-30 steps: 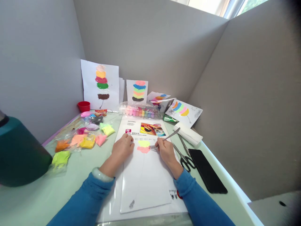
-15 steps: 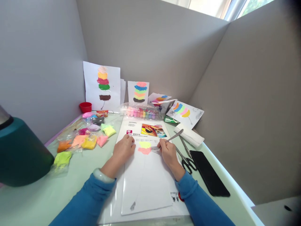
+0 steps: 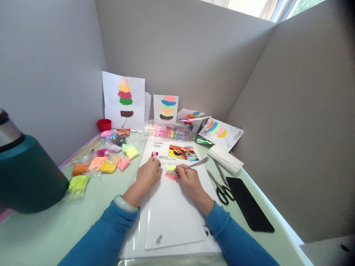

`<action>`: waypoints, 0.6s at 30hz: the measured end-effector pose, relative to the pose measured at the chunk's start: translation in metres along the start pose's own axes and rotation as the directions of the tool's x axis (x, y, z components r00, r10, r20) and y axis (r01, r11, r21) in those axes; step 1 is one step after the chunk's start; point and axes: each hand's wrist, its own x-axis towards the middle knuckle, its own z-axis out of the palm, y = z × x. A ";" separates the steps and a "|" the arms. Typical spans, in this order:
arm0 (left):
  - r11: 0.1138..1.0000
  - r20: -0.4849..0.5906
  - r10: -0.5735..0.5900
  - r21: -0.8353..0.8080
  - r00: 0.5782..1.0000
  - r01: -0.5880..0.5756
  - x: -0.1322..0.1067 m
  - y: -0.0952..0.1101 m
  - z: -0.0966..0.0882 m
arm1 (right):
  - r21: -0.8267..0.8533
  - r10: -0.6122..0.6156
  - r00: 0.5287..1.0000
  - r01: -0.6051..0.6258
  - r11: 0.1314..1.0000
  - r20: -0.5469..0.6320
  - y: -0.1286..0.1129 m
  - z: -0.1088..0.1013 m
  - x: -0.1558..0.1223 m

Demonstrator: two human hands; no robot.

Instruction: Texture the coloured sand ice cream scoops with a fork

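A white sheet of paper (image 3: 172,214) lies in front of me on a clear plastic sleeve. Near its top sits a small patch of yellow and pink clay (image 3: 170,171). My right hand (image 3: 188,181) is closed on a metal fork (image 3: 194,163), whose tines lie across the clay patch. My left hand (image 3: 148,173) rests with curled fingers on the paper just left of the clay, pressing the sheet down. Both arms wear blue sleeves.
Bags of coloured clay (image 3: 102,162) lie at the left beside a big teal bottle (image 3: 24,173). A tray of clay sticks (image 3: 166,130), a red cup (image 3: 104,124) and finished pictures (image 3: 124,99) stand at the back. Scissors (image 3: 222,186), a black phone (image 3: 251,208) and a folded tissue (image 3: 226,158) lie right.
My right hand has drawn the fork leftwards over the clay patch, so the tines now cover it. The left hand has stayed put. The camera has shifted slightly.
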 end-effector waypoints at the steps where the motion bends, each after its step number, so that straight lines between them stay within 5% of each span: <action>1: 1.000 0.000 0.000 -0.001 1.000 0.000 0.000 0.000 0.000 | -0.005 0.007 1.000 -0.007 1.000 -0.003 0.000 0.000 0.001; 11: 1.000 0.004 -0.001 0.003 1.000 0.001 0.001 -0.001 0.001 | -0.099 0.002 1.000 -0.001 0.995 0.011 0.002 0.000 0.003; 18: 1.000 -0.001 0.007 0.009 1.000 -0.007 0.000 -0.003 0.002 | -0.001 0.060 0.998 -0.060 0.998 -0.019 0.005 -0.006 0.002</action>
